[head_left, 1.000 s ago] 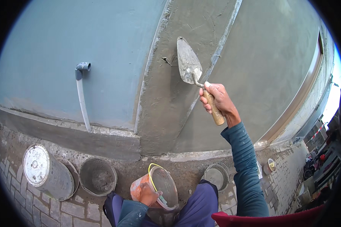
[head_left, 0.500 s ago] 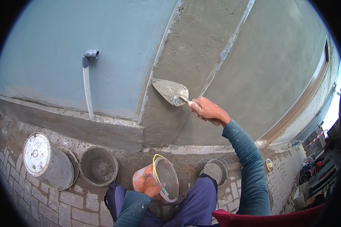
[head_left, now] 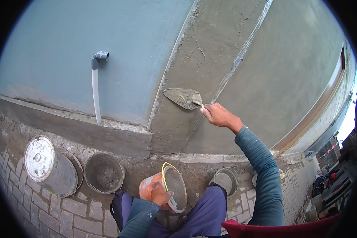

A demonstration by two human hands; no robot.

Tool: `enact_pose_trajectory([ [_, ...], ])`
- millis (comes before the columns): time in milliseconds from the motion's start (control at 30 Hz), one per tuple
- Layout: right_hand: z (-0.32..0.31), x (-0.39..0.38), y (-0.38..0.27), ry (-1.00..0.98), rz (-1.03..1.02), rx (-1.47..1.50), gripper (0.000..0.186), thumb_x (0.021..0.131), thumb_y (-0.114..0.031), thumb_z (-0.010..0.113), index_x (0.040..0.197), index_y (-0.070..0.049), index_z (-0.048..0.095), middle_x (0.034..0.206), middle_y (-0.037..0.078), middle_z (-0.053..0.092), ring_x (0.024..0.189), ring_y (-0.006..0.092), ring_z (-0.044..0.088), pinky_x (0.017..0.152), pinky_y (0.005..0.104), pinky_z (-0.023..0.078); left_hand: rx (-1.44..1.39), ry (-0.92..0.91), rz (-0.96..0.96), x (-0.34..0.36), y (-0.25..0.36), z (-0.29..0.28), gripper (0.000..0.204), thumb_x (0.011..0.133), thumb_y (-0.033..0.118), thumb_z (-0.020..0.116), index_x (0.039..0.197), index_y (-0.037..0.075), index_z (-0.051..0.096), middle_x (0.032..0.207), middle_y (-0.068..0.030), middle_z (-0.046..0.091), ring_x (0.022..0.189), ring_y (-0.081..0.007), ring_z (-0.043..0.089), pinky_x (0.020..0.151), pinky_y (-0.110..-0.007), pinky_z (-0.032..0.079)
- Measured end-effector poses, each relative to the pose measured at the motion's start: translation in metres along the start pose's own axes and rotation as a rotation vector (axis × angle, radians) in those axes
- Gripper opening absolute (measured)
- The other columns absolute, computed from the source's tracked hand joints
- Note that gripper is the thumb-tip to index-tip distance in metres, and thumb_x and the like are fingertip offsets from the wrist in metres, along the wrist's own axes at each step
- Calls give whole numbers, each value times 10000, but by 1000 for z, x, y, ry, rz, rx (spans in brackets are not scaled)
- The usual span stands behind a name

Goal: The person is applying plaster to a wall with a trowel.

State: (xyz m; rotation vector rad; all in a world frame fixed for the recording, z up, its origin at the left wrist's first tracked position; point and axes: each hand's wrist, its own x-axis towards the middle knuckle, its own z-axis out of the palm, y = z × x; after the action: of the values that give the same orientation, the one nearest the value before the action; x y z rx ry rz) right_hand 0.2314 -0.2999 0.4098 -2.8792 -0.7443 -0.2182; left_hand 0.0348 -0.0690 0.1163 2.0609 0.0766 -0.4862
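My right hand (head_left: pixel 220 118) grips a trowel (head_left: pixel 180 97), its cement-coated blade lying sideways, point to the left, against the strip of grey plaster (head_left: pixel 210 47) between a pale edge and a ridged metal bead (head_left: pixel 242 59). Whether the blade touches the plaster I cannot tell exactly. Below, my left hand (head_left: pixel 159 194) is closed on the yellow handle (head_left: pixel 165 178) of an orange bucket (head_left: pixel 146 188), which is tilted between my knees and has grey residue inside.
A blue wall (head_left: pixel 47 51) bears an elbowed pipe (head_left: pixel 95 91). Along its foot stand an upturned drum (head_left: pixel 47 166), a dark tub (head_left: pixel 104 172) and a grey bucket (head_left: pixel 222 180) on pavers (head_left: pixel 79 218). A cluttered pile of objects (head_left: pixel 333 182) lies at far right.
The trowel has swung down from upright to lying sideways lower on the plaster strip, then shifted slightly right in view. My left hand still holds the bucket.
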Motion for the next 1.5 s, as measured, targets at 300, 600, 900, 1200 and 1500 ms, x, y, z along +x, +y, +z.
enact_pose_trajectory([
  [300, -146, 18, -42, 535, 229, 282, 423, 1046, -364, 500, 812, -21, 582, 614, 37, 539, 496, 146, 531, 470, 301, 475, 31, -36, -22, 4, 2, 1, 840, 748, 248, 869, 1338, -134, 410, 1401, -326, 435, 1267, -460, 525, 1071, -461, 452],
  [600, -44, 13, -38, -198, 314, 427, 433, 1052, -375, 462, 826, -22, 567, 627, 1, 525, 461, 87, 500, 411, 272, 437, 10, 3, 15, 6, 8, -7, 819, 732, 233, 874, 1306, -135, 420, 1376, -328, 427, 1273, -468, 505, 1065, -479, 448],
  [900, -40, -20, -67, -14, 339, 843, 403, 1059, -363, 478, 889, -17, 596, 645, -3, 552, 480, 79, 508, 409, 249, 438, 23, 13, 26, 6, -5, 3, 811, 726, 236, 882, 1290, -127, 426, 1361, -330, 430, 1225, -486, 537, 1033, -493, 473],
  [1200, -77, 0, -77, -110, 433, 973, 394, 1062, -345, 482, 848, -31, 585, 603, -5, 532, 411, 57, 474, 337, 216, 408, -31, 13, -14, 11, 7, 2, 794, 725, 206, 874, 1291, -122, 423, 1392, -328, 400, 1250, -503, 503, 1044, -525, 450],
  [1500, 59, -32, -48, -446, 579, 846, 408, 1068, -358, 490, 851, -23, 574, 606, 0, 524, 402, 66, 460, 348, 224, 412, -34, 49, 45, 2, 2, 5, 768, 732, 197, 868, 1280, -120, 433, 1381, -317, 409, 1235, -494, 515, 1043, -518, 448],
])
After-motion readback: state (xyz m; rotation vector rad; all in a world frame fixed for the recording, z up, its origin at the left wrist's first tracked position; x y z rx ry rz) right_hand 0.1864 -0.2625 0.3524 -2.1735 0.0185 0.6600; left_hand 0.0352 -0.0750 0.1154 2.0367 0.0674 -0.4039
